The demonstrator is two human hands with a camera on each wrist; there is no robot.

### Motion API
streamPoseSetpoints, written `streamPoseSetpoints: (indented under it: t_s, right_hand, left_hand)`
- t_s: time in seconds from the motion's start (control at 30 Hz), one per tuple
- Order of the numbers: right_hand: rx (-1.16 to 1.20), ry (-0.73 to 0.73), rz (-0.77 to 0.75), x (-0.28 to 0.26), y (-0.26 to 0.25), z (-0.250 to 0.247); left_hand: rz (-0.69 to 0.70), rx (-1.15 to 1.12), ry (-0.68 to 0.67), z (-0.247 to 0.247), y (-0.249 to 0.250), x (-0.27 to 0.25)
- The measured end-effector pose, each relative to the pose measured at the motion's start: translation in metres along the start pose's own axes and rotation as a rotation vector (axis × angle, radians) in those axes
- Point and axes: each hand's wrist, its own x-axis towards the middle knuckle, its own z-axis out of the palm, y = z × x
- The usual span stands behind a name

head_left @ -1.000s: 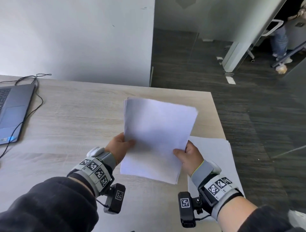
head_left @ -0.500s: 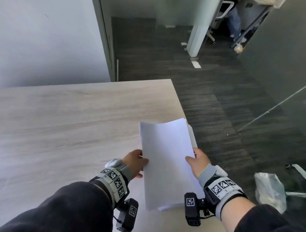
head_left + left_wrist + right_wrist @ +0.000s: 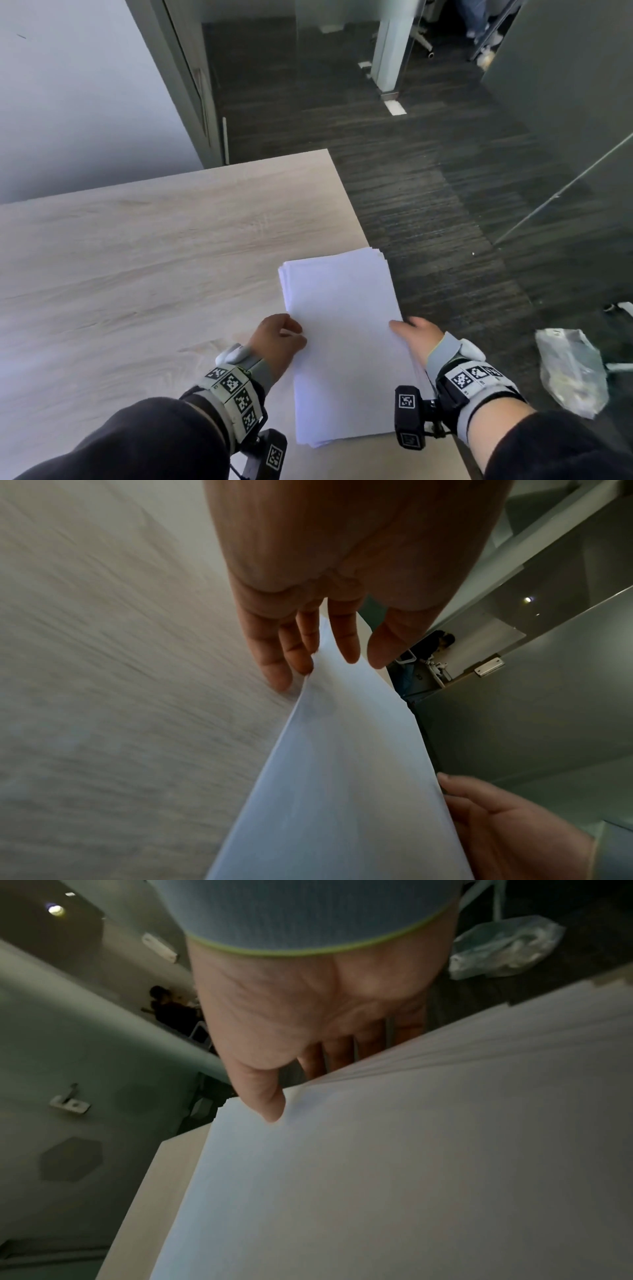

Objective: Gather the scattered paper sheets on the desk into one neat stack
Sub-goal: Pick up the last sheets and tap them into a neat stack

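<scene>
paper stack (image 3: 346,346) lies at the near right corner of the desk (image 3: 137,274), its right edge along the desk's right edge, sheets slightly fanned at the far end. the left hand (image 3: 277,339) holds the stack's left edge, the right hand (image 3: 416,337) its right edge. only the left wrist view shows the left fingers (image 3: 294,653) nearly straight, some under the sheet and some over it; the right wrist view shows the right thumb (image 3: 260,1096) on top and fingers beneath. a plastic bag (image 3: 572,370) lies on the floor to the right. the left wrist view is motion-blurred.
</scene>
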Motion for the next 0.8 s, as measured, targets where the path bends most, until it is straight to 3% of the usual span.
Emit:
streamPoseSetpoints:
  t_s: [0.1, 0.23, 0.4, 0.5, 0.63, 0.8]
  right_hand:
    - [0.096, -0.015, 0.07, 0.004, 0.009, -0.002]
    - [0.235, 0.05, 0.034, 0.006, 0.014, -0.008]
    - [0.11, 0.124, -0.157, -0.011, 0.0, -0.024]
    - [0.088, 0.11, -0.285, -0.028, -0.018, -0.026]
    - [0.247, -0.021, -0.35, -0.05, -0.045, -0.016]
    - [0.37, -0.261, -0.382, -0.071, -0.072, 0.012]
  left_hand:
    - [0.017, -0.024, -0.065, 0.016, 0.012, 0.003]
    - [0.016, -0.04, -0.119, 0.028, 0.023, 0.009]
    - [0.039, -0.028, -0.113, 0.031, 0.027, 0.017]
    - [0.083, 0.022, -0.028, 0.02, 0.019, 0.019]
    - [0.058, -0.233, 0.017, -0.01, 0.012, 0.019]
    - [0.034, -0.58, -0.122, -0.05, 0.019, -0.001]
